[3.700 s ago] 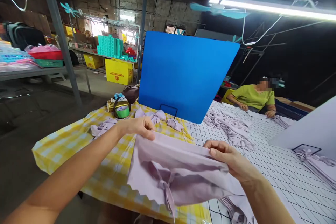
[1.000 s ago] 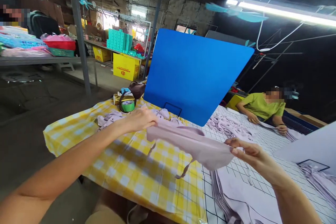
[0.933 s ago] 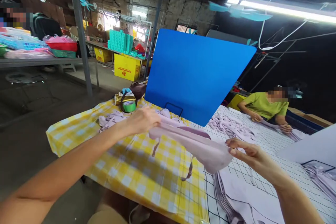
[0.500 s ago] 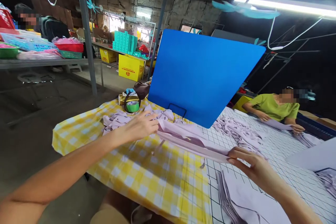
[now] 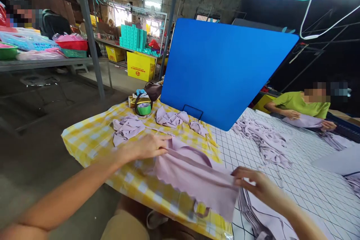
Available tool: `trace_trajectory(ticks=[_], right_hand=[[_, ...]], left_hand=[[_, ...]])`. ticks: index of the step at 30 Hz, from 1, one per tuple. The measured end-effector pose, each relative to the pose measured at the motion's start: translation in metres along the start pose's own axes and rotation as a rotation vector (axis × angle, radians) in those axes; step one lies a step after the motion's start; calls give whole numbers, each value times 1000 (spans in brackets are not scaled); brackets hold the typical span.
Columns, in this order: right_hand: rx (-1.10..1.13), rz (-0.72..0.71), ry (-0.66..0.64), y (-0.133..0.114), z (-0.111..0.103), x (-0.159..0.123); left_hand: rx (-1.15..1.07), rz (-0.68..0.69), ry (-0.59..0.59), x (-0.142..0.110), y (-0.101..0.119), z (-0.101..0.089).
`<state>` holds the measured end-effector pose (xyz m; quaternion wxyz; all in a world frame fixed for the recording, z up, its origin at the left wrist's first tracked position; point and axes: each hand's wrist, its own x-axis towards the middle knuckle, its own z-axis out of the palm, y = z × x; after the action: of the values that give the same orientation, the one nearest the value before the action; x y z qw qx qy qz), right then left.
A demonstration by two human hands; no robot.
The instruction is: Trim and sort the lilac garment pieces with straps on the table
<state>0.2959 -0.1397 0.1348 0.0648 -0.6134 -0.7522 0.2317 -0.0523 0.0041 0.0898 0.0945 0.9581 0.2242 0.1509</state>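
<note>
My left hand [image 5: 153, 145] pinches the upper left corner of a lilac fabric garment [image 5: 194, 176], its fingers closed on the band. The opposite upper corner is between the thumb and fingers of my right hand [image 5: 247, 180]. Stretched between them, the garment hangs in front of me over the checked cloth, with a wavy lower edge and a thin strap dangling below. Its exact kind is unclear. Just under my right wrist lies a stack of folded lilac pieces [image 5: 261, 210]. Beyond my left hand are crumpled lilac pieces [image 5: 128, 127] on the cloth.
A yellow checked tablecloth [image 5: 98, 131] covers the table's left part; a white grid-patterned cloth [image 5: 312, 183] covers the right. A large blue panel [image 5: 225, 71] stands at the back. Green tape [image 5: 144, 108] sits back left. Across the table, a person in a lime-green shirt [image 5: 295, 101] holds lilac fabric.
Both hands have kept hold of the garment. Half a second ago it was pulled into a narrow strip; now it hangs lower and more spread, facing me. The right hand has dipped slightly.
</note>
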Motion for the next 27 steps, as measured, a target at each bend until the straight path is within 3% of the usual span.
trace_trajectory(ticks=[2,4,6,8,11,15,21,27], right_hand=[[-129,60,-103,7,37,13],[-270,94,-175,11,72,23],[-380,108,-155,13,96,28],[-455,87,-57,13,108,33],[-476,-40,35,10,112,42],[-424,-162,-71,3,115,54],[-538,-23,-219,-4,109,60],[-509,12,-265,-10,88,60]], left_hand=[[65,-31,-142,-2,-2,35],[109,-54,-208,-7,-2,67],[127,-97,-206,-10,0,86],[141,-168,-158,-9,4,94],[142,-271,-79,4,12,97],[-4,-394,-69,28,28,106],[-513,-626,-6,41,42,127],[-798,-754,40,46,25,123]])
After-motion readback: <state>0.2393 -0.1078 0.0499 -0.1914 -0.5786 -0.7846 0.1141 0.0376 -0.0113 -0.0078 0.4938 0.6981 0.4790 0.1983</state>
